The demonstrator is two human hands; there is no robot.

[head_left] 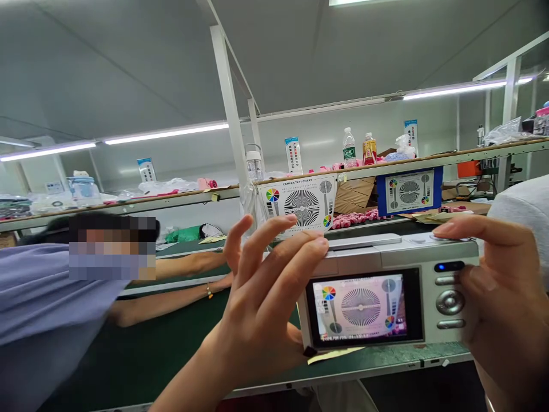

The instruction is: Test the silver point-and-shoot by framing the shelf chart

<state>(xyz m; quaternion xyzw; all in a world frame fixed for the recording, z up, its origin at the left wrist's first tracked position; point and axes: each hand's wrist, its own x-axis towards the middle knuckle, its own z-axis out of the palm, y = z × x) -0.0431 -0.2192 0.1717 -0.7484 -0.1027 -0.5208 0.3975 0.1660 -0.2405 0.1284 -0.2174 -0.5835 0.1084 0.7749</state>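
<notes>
A silver digital camera (388, 257) is held up in front of me between both hands. My left hand (268, 297) grips its left end, fingers over the top edge and thumb below. My right hand (506, 274) holds the other end, with the index finger on the top by the buttons and the thumb at the back near a blue light. On its lit screen (362, 309) stands a picture of a test chart with colour wheels and a radial pattern. Beyond the camera hangs a white camera test chart (300, 203), partly covered by my left fingers.
A person in a lilac top (64, 309) leans over the green bench (171, 355) at left, arms stretched forward. A second chart on a blue board (409, 191) hangs at right. Bottles (349, 147) and bags stand on the shelf (189, 197); pink items (355, 218) lie beneath it.
</notes>
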